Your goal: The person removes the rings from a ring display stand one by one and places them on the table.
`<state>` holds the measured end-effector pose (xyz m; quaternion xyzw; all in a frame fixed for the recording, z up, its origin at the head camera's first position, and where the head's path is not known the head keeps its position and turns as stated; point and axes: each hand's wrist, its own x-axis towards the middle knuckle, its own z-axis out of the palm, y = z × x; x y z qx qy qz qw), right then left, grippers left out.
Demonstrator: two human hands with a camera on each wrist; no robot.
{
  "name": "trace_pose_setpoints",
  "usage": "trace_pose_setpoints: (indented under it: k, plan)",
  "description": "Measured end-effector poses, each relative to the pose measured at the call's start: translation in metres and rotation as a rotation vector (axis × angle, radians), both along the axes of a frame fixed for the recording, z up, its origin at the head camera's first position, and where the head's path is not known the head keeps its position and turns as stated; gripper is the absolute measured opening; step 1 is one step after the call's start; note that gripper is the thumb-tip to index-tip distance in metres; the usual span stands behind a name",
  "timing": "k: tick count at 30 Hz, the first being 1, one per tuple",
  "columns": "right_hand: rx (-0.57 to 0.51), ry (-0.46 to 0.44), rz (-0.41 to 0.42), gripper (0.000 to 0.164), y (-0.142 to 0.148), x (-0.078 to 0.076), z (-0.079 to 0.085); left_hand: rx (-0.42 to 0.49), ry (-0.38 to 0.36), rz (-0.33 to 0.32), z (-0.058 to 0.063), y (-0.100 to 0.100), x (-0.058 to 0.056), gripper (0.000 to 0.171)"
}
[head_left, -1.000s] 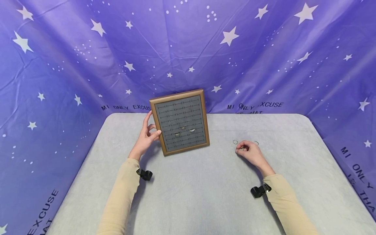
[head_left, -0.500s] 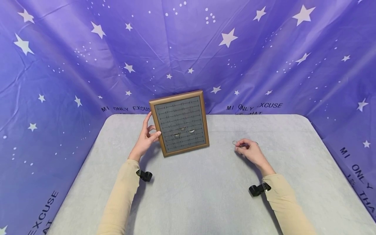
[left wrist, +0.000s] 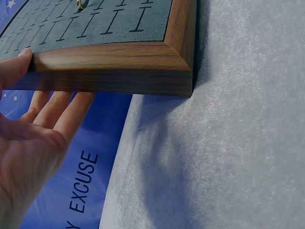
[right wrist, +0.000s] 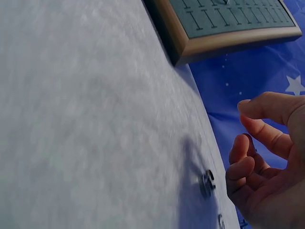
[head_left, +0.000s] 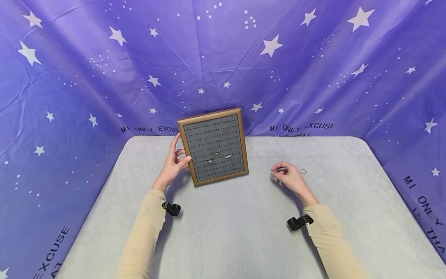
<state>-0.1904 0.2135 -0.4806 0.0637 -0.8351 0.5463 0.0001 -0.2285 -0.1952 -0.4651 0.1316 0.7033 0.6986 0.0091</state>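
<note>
A wooden-framed ring display tray (head_left: 216,147) with a grey slotted pad stands tilted upright on the table, three rings set in its slots. My left hand (head_left: 173,161) grips its left edge, thumb on the front of the frame and fingers behind, as the left wrist view shows. To the right, just over the table, my right hand (head_left: 287,176) has its thumb and index tips close together; I cannot tell whether a ring is between them. A loose ring (head_left: 304,171) lies behind this hand. Other loose rings (right wrist: 206,183) show below the fingers in the right wrist view.
A grey cloth-covered table (head_left: 230,228) spans the space in front of the person. Purple star-printed curtain (head_left: 223,50) hangs close behind its far edge and along both sides. Each wrist carries a small black camera (head_left: 299,222).
My right hand has shifted left, toward the tray, so the right-hand loose ring now shows fully and the left one is out of sight in the head view. My left hand stays put.
</note>
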Motion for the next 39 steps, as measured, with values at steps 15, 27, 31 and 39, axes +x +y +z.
trace_pose_setpoints:
  k: [15,27,31,39]
  plan:
    - [-0.036,-0.049,0.06,0.014,-0.029,-0.013,0.009,0.019,0.017,-0.011,0.001,0.0,-0.001,0.088]
    - [-0.012,-0.045,0.088,0.016,-0.055,0.0,0.056,0.014,0.014,-0.012,0.0,-0.001,0.0,0.088]
    - [-0.026,-0.033,0.103,0.018,-0.059,-0.002,0.057,0.014,0.017,-0.013,-0.001,-0.001,-0.001,0.088]
    - [-0.04,0.024,0.172,0.028,-0.066,-0.005,0.06,0.013,0.015,-0.015,-0.001,-0.001,-0.001,0.088]
